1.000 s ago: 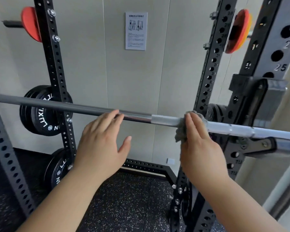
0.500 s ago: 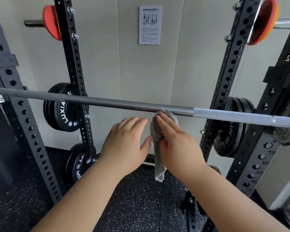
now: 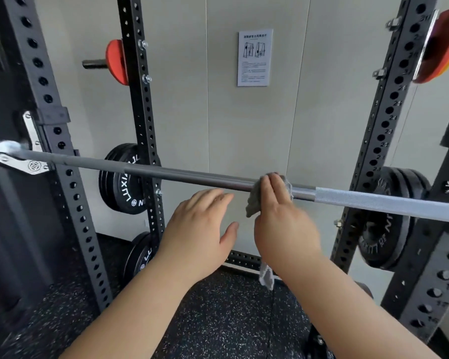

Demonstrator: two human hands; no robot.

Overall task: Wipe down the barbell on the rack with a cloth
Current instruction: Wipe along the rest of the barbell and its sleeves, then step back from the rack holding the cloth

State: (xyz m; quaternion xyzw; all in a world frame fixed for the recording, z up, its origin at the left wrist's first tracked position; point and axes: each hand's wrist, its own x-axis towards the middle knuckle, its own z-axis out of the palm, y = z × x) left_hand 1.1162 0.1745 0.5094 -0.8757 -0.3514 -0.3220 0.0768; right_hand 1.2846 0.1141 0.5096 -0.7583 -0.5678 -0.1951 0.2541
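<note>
A grey barbell (image 3: pixel 166 174) lies across the black power rack, its left end resting in a steel hook (image 3: pixel 31 165). My right hand (image 3: pixel 283 224) grips a grey cloth (image 3: pixel 253 203) wrapped over the smooth middle of the bar, just left of the lighter knurled section (image 3: pixel 373 200). A tail of the cloth hangs down below my wrist. My left hand (image 3: pixel 200 229) hovers just under the bar, left of the cloth, with its fingers straight and holding nothing.
Black perforated uprights (image 3: pixel 140 112) stand at left and right. Black weight plates (image 3: pixel 122 182) hang on the left upright, more plates (image 3: pixel 389 221) on the right. Red plates (image 3: pixel 117 62) sit higher up. A paper notice (image 3: pixel 254 57) is on the wall. The floor is speckled rubber.
My right hand has slid the cloth leftward off the knurled section onto the smooth middle of the bar. My left hand came off the bar and my view turned left.
</note>
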